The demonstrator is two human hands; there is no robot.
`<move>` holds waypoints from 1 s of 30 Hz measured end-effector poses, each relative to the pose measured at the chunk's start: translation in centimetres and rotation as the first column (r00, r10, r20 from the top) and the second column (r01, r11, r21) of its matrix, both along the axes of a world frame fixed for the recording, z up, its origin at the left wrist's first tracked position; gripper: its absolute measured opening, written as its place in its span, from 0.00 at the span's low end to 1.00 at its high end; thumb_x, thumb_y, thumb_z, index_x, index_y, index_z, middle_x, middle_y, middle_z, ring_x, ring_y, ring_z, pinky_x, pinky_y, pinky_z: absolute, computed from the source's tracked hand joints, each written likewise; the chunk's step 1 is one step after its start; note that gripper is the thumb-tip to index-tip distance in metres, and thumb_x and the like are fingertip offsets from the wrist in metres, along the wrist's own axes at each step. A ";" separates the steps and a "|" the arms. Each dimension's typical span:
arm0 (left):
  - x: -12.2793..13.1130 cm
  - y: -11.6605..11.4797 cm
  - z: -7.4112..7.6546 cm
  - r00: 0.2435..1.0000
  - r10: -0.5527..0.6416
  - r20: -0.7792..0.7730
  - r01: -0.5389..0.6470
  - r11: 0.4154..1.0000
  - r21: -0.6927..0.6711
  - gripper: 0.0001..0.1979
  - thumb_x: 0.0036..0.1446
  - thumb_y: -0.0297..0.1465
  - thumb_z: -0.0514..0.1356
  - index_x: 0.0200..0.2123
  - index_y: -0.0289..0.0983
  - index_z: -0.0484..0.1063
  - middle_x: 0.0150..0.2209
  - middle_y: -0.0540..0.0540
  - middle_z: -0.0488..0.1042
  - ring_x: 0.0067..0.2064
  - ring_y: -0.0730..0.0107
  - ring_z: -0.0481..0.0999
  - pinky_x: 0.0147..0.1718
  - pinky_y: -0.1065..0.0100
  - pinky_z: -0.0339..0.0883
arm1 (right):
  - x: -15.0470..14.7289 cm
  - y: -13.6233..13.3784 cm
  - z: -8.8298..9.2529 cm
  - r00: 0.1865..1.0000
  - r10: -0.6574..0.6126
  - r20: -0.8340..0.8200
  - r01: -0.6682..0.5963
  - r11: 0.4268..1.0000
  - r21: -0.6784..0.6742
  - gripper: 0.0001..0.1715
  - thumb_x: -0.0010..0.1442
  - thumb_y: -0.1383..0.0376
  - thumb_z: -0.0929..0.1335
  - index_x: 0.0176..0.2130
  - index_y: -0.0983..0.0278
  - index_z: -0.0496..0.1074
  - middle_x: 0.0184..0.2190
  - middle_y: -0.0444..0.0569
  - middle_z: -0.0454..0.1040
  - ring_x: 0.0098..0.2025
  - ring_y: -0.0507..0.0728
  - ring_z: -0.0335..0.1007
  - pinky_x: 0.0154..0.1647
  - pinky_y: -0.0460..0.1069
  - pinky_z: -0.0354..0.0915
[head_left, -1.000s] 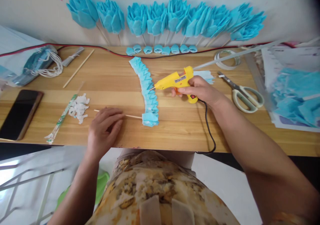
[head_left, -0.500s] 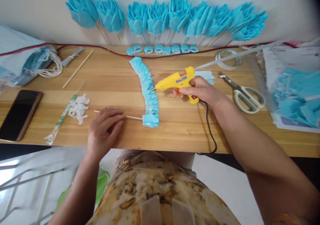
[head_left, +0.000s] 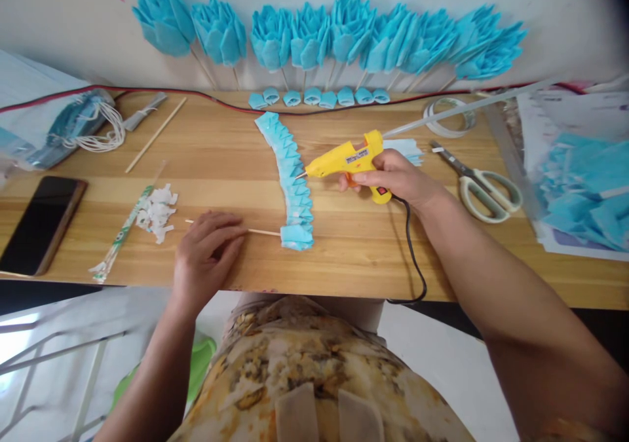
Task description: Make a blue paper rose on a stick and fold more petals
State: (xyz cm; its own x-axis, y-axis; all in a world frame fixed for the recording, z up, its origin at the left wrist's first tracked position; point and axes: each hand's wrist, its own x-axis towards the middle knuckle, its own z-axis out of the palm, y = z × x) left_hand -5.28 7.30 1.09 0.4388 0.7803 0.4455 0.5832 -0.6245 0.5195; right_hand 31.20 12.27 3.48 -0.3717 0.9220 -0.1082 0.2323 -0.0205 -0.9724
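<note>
My right hand (head_left: 400, 179) is closed round the handle of a yellow hot glue gun (head_left: 339, 159), a finger at its orange trigger. The gun's metal tip points left at the right edge of a pleated light-blue strip (head_left: 293, 173); whether it touches cannot be told. Lying on the wooden table, the strip curves from the back toward me. Its near end is folded around a thin wooden stick (head_left: 264, 232). My left hand (head_left: 209, 249) is closed over that stick left of the strip, with the stick's other end poking out past the fingers.
Blue flowers on sticks (head_left: 270, 36) lean along the wall, with several small blue rolls (head_left: 312, 95) below. Scissors (head_left: 484, 190), a tape roll (head_left: 449, 116) and blue pieces (head_left: 590, 193) lie right. To the left are a phone (head_left: 42, 226), white scraps (head_left: 157, 213) and a loose stick (head_left: 156, 134).
Almost nothing differs. The view has shifted very slightly; both hands, the glue gun and the strip keep their places.
</note>
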 end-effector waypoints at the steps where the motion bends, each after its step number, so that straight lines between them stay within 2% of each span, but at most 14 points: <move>1: 0.0 0.0 0.0 1.000 0.004 -0.004 -0.004 1.000 0.000 0.08 0.59 0.22 0.63 0.41 0.36 0.78 0.45 0.42 0.80 0.49 0.60 0.79 0.55 0.53 0.71 | 0.0 0.0 0.0 1.000 0.006 0.000 -0.006 1.000 0.004 0.21 0.55 0.48 0.74 0.32 0.64 0.79 0.34 0.52 0.80 0.31 0.54 0.70 0.29 0.48 0.64; 6: -0.1 -0.1 -0.2 0.998 0.047 -0.037 -0.047 0.999 -0.005 0.14 0.59 0.23 0.64 0.49 0.37 0.77 0.46 0.42 0.80 0.50 0.60 0.79 0.56 0.52 0.71 | 0.0 0.0 0.0 1.000 0.031 0.000 -0.031 0.999 0.010 0.21 0.55 0.48 0.74 0.33 0.64 0.79 0.34 0.51 0.80 0.31 0.53 0.69 0.28 0.48 0.63; 13: 0.0 0.0 -0.1 0.998 0.041 -0.046 -0.041 0.999 0.002 0.08 0.61 0.24 0.63 0.43 0.37 0.77 0.45 0.43 0.80 0.50 0.60 0.79 0.55 0.53 0.71 | 0.2 0.2 -0.3 0.999 0.040 0.014 -0.040 0.999 0.022 0.20 0.56 0.50 0.74 0.35 0.64 0.79 0.34 0.50 0.80 0.33 0.54 0.72 0.30 0.48 0.64; 22: 0.0 1.0 0.7 0.987 -0.002 -0.158 0.004 1.000 0.010 0.04 0.64 0.27 0.61 0.39 0.37 0.77 0.41 0.44 0.79 0.44 0.62 0.77 0.45 0.60 0.72 | 0.3 0.1 -0.3 0.999 0.024 0.041 -0.025 1.000 0.012 0.19 0.56 0.50 0.75 0.35 0.65 0.79 0.32 0.51 0.79 0.35 0.56 0.73 0.29 0.48 0.65; 30: -0.2 1.9 0.4 0.989 -0.005 -0.151 0.009 1.000 0.026 0.06 0.64 0.30 0.60 0.34 0.40 0.77 0.38 0.46 0.78 0.41 0.62 0.76 0.42 0.60 0.71 | 0.2 0.2 -0.1 0.998 0.057 0.040 -0.057 0.998 0.014 0.23 0.55 0.46 0.74 0.35 0.64 0.80 0.34 0.51 0.80 0.37 0.57 0.73 0.33 0.49 0.67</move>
